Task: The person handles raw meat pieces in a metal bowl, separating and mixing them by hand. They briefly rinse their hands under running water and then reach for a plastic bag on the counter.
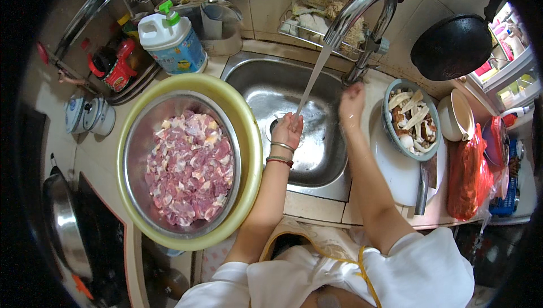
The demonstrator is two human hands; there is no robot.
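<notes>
Water runs from a chrome gooseneck faucet [364, 5] onto my left hand [287, 131], which is held palm up over the stainless steel sink [326, 147] with nothing in it. At the sink's right rim, just below the faucet's base, my right hand [352, 102] is raised and wet; its fingers are blurred, and whether it touches the faucet cannot be told. Left of the sink, a steel bowl [138, 198] of cut raw meat [191, 168] sits inside a yellow-green plastic basin [249, 155]. To the right stands a blue-grey bowl [388, 128] of sliced mushrooms [411, 117].
A cleaver [421, 189] lies on a white cutting board [388, 172] at the right, beside a red plastic bag [464, 181]. A pump jug [176, 45] stands behind the basin. A black pan [452, 47] hangs at the back right, and a wire rack [297, 30] behind the sink.
</notes>
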